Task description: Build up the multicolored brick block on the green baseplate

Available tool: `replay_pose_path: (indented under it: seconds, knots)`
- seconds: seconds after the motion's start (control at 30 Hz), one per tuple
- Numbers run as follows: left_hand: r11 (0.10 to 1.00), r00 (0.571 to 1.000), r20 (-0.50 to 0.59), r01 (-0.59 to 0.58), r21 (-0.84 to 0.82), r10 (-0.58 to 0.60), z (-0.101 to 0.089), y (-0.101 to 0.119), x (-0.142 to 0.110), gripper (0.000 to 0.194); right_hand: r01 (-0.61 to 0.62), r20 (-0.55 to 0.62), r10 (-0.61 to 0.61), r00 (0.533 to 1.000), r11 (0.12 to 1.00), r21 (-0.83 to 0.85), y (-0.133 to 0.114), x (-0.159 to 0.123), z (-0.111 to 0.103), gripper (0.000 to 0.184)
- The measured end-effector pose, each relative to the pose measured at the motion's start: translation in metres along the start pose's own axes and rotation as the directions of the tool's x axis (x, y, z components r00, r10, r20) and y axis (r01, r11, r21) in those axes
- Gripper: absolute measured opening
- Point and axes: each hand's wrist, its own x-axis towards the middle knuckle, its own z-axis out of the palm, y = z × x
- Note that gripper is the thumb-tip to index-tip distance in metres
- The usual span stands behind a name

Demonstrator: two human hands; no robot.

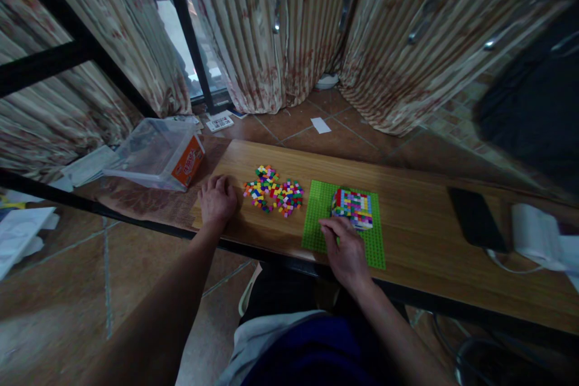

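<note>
Many small coloured bricks (289,196) lie loose on the wooden table (420,235), in one spread heap of yellow, red, blue, green, orange, pink and white pieces. This heap is between my left hand (218,200) and the green studded plate (319,199). My left hand rests palm down near the left end of the table, its fingers a little bent and slightly apart, just beside the heap.

On the plate, in its far right part, stands a block of many joined bricks (355,208), with colours mixed in rows on its top. My right hand (346,248) is above the near part of the plate, close to the near left corner of the block. The thumb and the forefinger of this hand come together at their tips; whether they pinch a small brick, I cannot tell, and also I cannot tell if the hand touches the block.

Farther to the right, a dark phone (477,219) lies flat on the table, and near it is a white device (536,232) with a cable. Past my left hand, a clear plastic box (149,157) with an orange label (187,161) stands on a brown patterned surface.
</note>
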Motion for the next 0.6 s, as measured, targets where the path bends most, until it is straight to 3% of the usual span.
replay_pose_path:
  seconds: [0.23, 0.43, 0.6]
  knots:
    - [1.000, 1.000, 0.009, 0.008, -0.005, -0.008, -0.001, 0.001, 0.000, 0.043, -0.030, -0.155, 0.013, 0.988, 0.993, -0.111, 0.027, 0.009, -0.034, 0.023]
    - [1.000, 1.000, 0.006, -0.013, 0.006, 0.013, -0.001, 0.001, 0.000, 0.043, -0.006, -0.170, -0.036, 0.985, 0.970, -0.241, 0.041, 0.012, -0.033, 0.022]
    - [1.000, 1.000, 0.000, -0.006, 0.008, 0.006, -0.001, 0.001, 0.000, 0.043, -0.026, -0.211, -0.025, 0.977, 0.971, -0.237, 0.043, 0.011, -0.025, 0.020]
